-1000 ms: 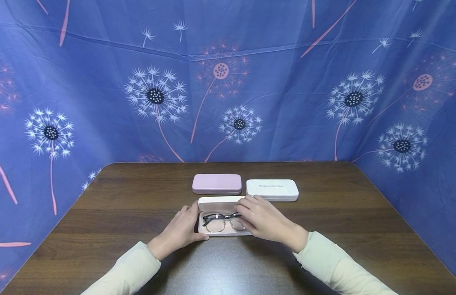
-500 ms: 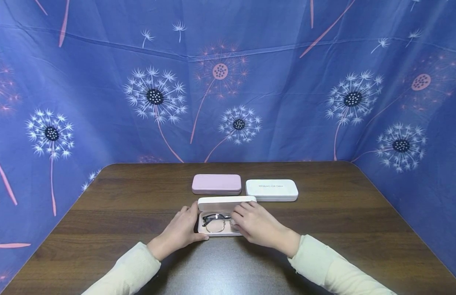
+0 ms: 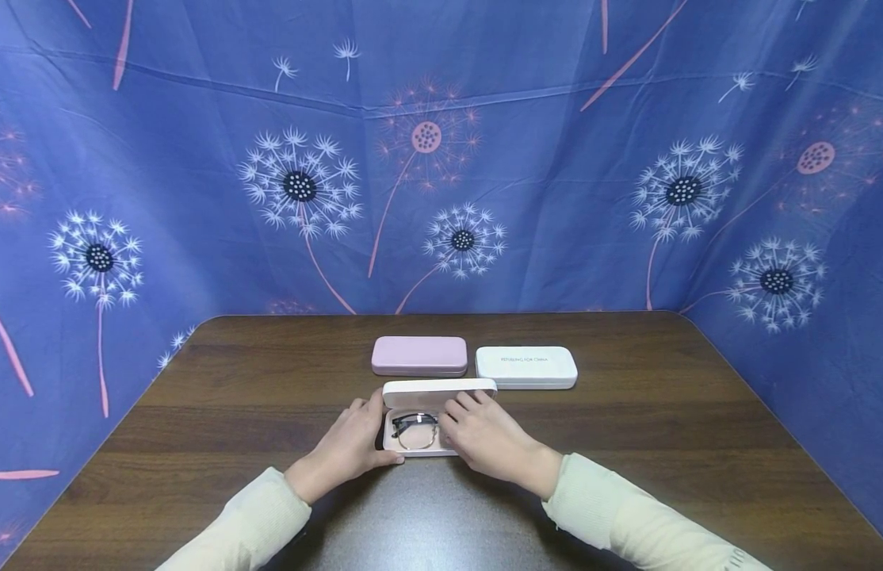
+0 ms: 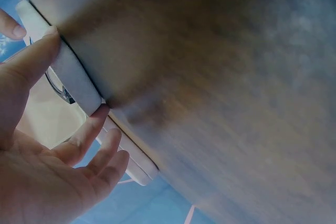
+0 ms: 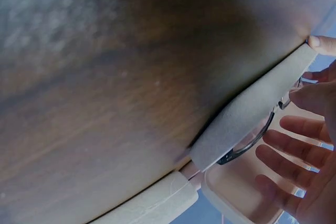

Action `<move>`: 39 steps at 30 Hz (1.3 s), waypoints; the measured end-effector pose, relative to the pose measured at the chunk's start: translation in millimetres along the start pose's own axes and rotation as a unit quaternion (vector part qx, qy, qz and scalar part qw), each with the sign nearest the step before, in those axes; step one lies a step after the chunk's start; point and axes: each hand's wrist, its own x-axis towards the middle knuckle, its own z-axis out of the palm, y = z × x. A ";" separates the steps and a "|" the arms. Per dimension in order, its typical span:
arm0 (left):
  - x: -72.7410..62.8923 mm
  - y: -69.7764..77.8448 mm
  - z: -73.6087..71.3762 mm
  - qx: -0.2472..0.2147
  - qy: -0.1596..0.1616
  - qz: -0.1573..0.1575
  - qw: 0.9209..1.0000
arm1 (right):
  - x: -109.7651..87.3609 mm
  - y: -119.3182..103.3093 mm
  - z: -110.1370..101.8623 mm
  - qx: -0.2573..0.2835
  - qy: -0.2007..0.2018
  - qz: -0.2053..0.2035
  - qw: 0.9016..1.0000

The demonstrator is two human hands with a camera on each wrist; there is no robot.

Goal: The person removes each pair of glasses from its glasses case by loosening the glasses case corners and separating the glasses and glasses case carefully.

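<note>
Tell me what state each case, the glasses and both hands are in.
Front case: open, lid raised.
Pink case: closed.
Lettered white case: closed.
Glasses: inside the front case, partly hidden.
Left hand: holding the front case's left end.
Right hand: at the glasses, grip unclear.

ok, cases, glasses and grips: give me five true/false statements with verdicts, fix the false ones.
1. The pink case and lettered white case lie farther back than the open case. True.
2. The pink case is open. False: it is shut.
3. The left grip touches the open case. True.
4. The lettered white case lies left of the pink case. False: right of it.
5. The right grip partly hides the glasses in the head view. True.
</note>
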 end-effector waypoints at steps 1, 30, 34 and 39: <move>0.1 0.1 -0.1 0.000 0.000 0.001 1.000 | 0.5 -0.5 0.1 -0.001 -0.004 0.001 1.000; -0.1 1.0 -0.5 -0.002 0.004 0.000 1.000 | 14.9 -11.3 5.7 -0.026 -0.063 0.032 0.997; -0.2 1.3 -0.7 -0.004 0.005 0.000 1.000 | 14.4 -12.1 5.6 -0.028 -0.058 0.033 0.997; 0.3 1.2 -0.4 0.002 0.012 0.003 1.000 | 14.3 -12.8 5.6 -0.021 -0.055 0.038 0.998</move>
